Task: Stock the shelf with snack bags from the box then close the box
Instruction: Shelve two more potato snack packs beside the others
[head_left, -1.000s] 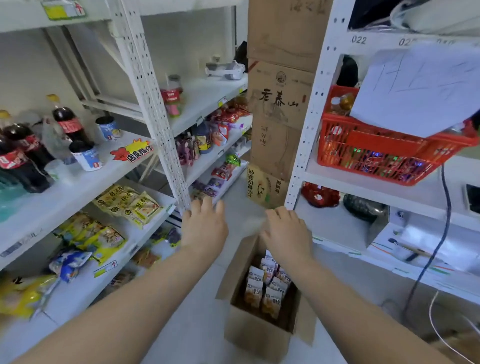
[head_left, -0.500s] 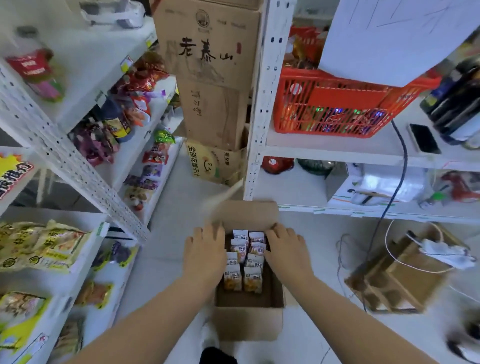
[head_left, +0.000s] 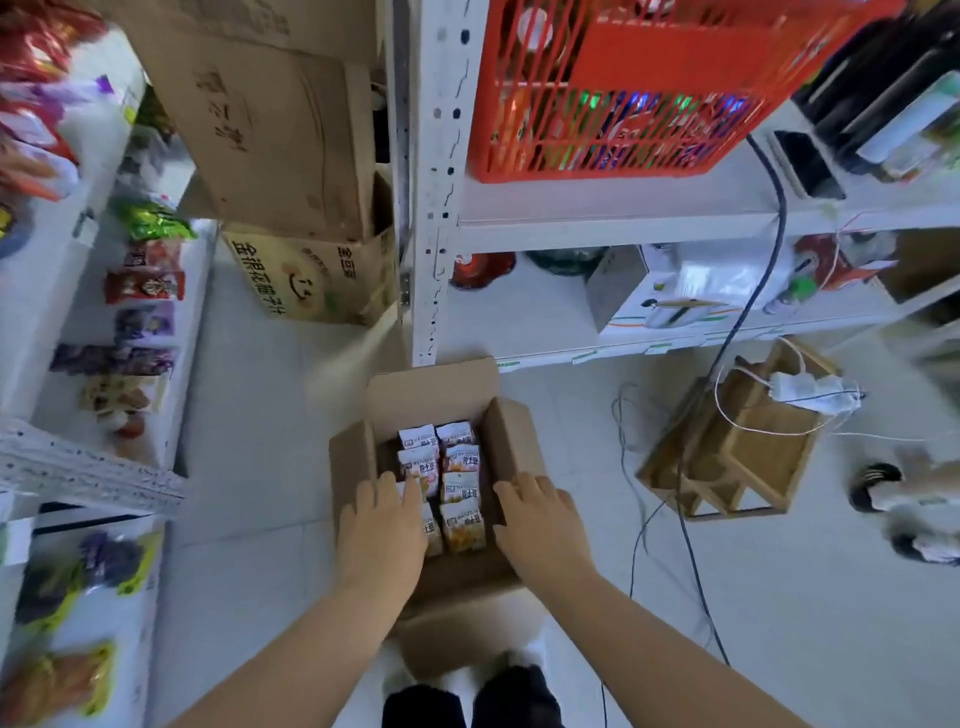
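Two hands hung low over the open box (head_left: 431, 387): the left hand (head_left: 382, 525) lay with loose, nearly straight fingers across the near bags of the left column, and the right hand (head_left: 540, 519) rested flat-fingered on the flap (head_left: 514, 441) at the box's 3 o'clock side, neither pinching anything. Its snack bags (head_left: 461, 488) stood packed in two columns running 6 to 12 o'clock, under and just beyond the left fingertips, so the left hand looked nearer for a first pick. Farther off, the shelf (head_left: 192, 338) to stock lay at 9 o'clock from the box.
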